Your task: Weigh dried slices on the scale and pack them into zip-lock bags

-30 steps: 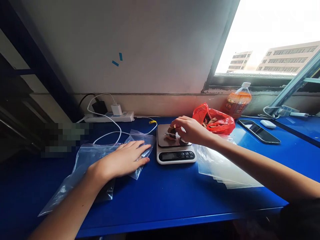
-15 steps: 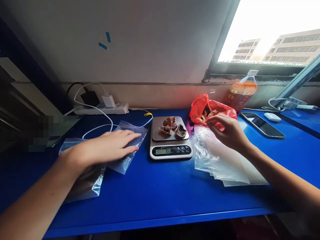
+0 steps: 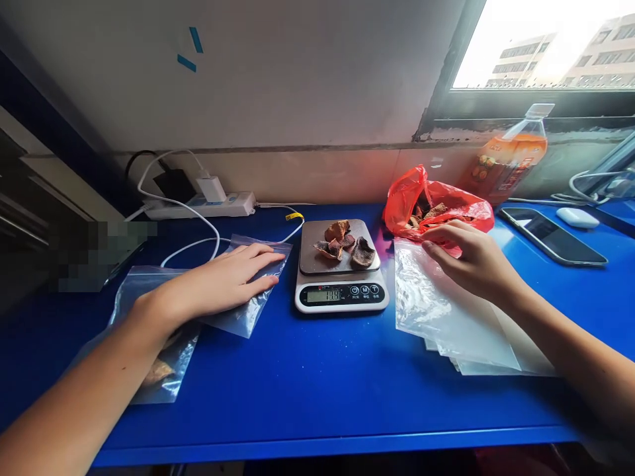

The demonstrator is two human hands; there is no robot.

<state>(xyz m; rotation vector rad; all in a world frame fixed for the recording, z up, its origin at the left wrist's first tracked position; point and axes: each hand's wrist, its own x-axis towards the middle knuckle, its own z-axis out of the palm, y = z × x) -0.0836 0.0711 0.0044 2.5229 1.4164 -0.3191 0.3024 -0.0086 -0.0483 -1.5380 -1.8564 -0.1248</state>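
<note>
My left hand [image 3: 238,277] lies flat, fingers spread, on a clear zip bag [image 3: 243,320]. Under my left forearm is another zip bag [image 3: 181,377] with brown dried pieces inside. A kitchen scale [image 3: 342,301] stands in the middle, its display lit, with several dried peel-like pieces [image 3: 363,253] on its metal plate. My right hand [image 3: 469,261] hovers at the front of an open red plastic bag [image 3: 404,198] filled with more such pieces. Its fingers are bent, the thumb a little apart, and nothing shows between them. Below it lies a stack of clear plastic bags [image 3: 436,317].
A bottle of orange drink [image 3: 513,162] stands by the wall behind the red bag. To the right lie a phone [image 3: 553,237] and a white earphone case [image 3: 578,217]. A power strip [image 3: 238,204] with a white cable [image 3: 213,231] runs along the back left of the blue table [image 3: 317,403].
The scale's reading has risen. The view has shifted a little, and my right hand stays by the red bag's front rim. My left hand still rests on the zip bag.
</note>
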